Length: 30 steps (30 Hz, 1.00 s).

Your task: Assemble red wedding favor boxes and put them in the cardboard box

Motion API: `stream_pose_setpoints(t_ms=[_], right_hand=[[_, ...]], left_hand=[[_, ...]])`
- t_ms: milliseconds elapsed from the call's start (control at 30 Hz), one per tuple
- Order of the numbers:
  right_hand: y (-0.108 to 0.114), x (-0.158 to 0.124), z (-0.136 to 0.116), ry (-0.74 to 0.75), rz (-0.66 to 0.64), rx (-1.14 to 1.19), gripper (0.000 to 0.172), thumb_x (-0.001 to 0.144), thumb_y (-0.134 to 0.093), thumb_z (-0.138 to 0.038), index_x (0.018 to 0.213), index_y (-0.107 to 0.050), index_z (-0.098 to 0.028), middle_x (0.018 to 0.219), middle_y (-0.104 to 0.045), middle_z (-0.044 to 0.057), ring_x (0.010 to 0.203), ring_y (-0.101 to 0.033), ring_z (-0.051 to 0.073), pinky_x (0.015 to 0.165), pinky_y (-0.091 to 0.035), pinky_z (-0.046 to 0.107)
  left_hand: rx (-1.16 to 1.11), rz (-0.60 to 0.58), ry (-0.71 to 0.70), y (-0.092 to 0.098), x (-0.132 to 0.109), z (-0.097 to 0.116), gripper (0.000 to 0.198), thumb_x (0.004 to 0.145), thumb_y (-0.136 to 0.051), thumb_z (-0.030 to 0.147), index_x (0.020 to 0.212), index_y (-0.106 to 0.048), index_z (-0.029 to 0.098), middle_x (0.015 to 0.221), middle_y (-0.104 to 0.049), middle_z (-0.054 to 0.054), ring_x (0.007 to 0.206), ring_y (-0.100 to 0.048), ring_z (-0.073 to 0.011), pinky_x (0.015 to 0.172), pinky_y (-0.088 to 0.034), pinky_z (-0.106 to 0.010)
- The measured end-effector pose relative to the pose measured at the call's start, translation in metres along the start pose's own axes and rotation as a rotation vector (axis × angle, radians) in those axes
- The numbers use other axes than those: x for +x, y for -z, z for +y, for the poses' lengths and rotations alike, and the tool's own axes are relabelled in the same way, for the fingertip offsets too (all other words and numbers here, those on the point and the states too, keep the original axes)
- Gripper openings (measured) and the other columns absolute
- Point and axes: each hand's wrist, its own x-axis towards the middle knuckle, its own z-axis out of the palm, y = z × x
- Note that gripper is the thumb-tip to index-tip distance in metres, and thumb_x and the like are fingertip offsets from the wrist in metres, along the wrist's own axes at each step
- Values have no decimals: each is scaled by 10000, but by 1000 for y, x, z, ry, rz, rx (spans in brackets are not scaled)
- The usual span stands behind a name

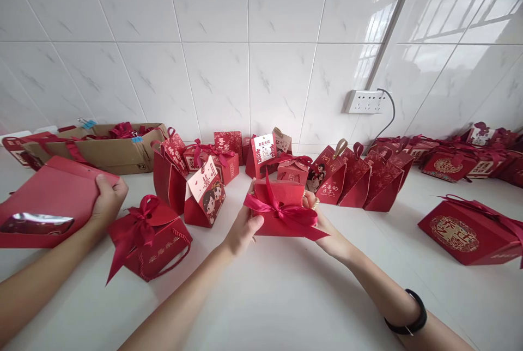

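Both my hands hold one small red gift box (281,198) tied with a red ribbon bow, just above the white counter (278,296). My left hand (241,231) grips its left side with fingers closed on it. My right hand (333,236) supports its right side from beneath, and that arm wears a black wristband. Left of my hands stands a red box with a large bow (149,236), and behind it a box with a cartoon couple (206,195).
Another person's hand (108,195) at the far left holds a flat red box (44,204). A cardboard carton (110,152) sits at the back left. Several red gift boxes line the tiled wall, one lies at the right (469,234). A wall socket (363,101) has a cable.
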Motion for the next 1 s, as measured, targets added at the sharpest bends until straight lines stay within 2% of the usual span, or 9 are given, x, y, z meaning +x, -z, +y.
stream_pose_setpoints(t_ms=[200,300,367,433,500,567,800,1000], right_hand=[[0,0,-1,2,-4,-9,788,712,-661,-586,1328,-311,-241,1309,-472,151,1176,-506,298,966,-453,459],[0,0,-1,1,-5,-20,797,713,-646,-610,1327,-306,-233,1296,-472,155,1174,-503,297,961,-457,457],[1,0,-1,-1,-9,-25,800,714,-643,-613,1329,-300,-232,1299,-468,157,1172,-503,299,959,-458,461],[1,0,0,-2,-14,-26,799,719,-638,-613,1333,-293,-234,1307,-463,159,1171,-505,299,957,-458,464],[1,0,1,-2,-18,-23,798,720,-641,-604,1334,-289,-237,1314,-460,159,1174,-505,298,963,-454,465],[1,0,2,-1,-18,-19,799,709,-663,-583,1327,-289,-241,1319,-457,156,1181,-501,296,970,-450,462],[0,0,0,-7,-17,-26,772,725,-630,-610,1302,-284,-230,1301,-458,161,1173,-504,293,945,-470,450],[1,0,2,-19,-24,-37,806,733,-618,-617,1330,-250,-219,1308,-451,174,1160,-520,294,919,-489,440]], left_hand=[[-16,-6,28,1,-1,-2,726,759,-569,596,1337,-472,168,1324,-513,-125,1137,-519,-372,645,-530,-333],[-13,-4,21,1,-1,-3,721,761,-570,599,1335,-483,172,1314,-525,-124,1156,-512,-381,738,-540,-385],[-17,-8,-12,0,0,-2,697,766,-571,600,1312,-512,172,1284,-551,-122,1210,-477,-384,888,-504,-442],[-37,-18,-60,-1,1,-1,665,774,-569,599,1280,-543,169,1264,-569,-121,1290,-403,-374,1052,-392,-473],[-64,-31,-90,-2,2,1,637,779,-572,596,1253,-566,169,1261,-575,-120,1342,-341,-359,1139,-278,-475],[-81,-39,-92,-3,3,3,619,779,-577,593,1238,-582,178,1261,-580,-110,1357,-315,-363,1157,-243,-482],[-75,1,-77,-4,1,5,503,794,-576,538,1181,-644,223,1146,-656,-32,1342,-322,-398,1148,-253,-495],[-70,-25,-63,-4,2,5,628,764,-585,592,1250,-573,195,1288,-567,-99,1380,-279,-356,1169,-216,-482]])
